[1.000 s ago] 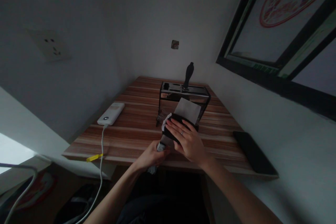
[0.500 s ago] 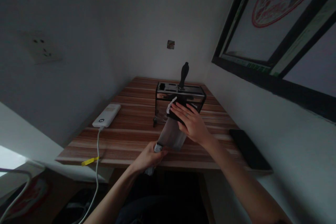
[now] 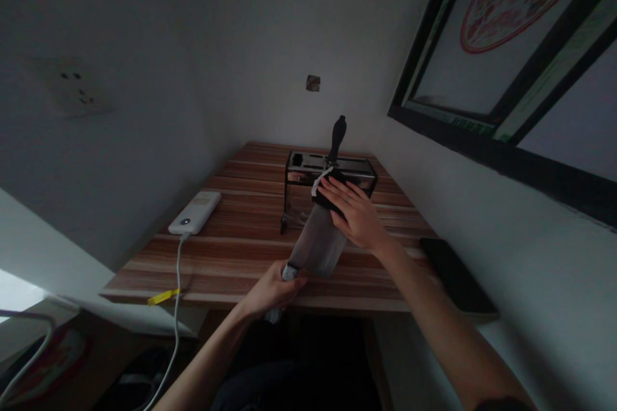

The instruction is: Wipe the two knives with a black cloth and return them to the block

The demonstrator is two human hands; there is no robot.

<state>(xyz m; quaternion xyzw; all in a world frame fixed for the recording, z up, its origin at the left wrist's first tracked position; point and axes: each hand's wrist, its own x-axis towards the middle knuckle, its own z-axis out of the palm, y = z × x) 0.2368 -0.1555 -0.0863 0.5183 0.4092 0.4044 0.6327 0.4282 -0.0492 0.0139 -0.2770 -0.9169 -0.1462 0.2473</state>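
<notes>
Cleaver (image 3: 319,244) clutched by its handle (image 3: 290,272) in that left hand (image 3: 274,288) could nick the right hand (image 3: 355,215), fingers flat holding a dark pad (image 3: 324,200) over the blade, if it slips.

One head view, close by the near edge of the wooden table (image 3: 241,205), forward and down.

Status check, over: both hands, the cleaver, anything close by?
Left hand gripping cleaver by the handle. Right hand holding black cloth over its far end. Metal rack just beyond, partly hidden.
</notes>
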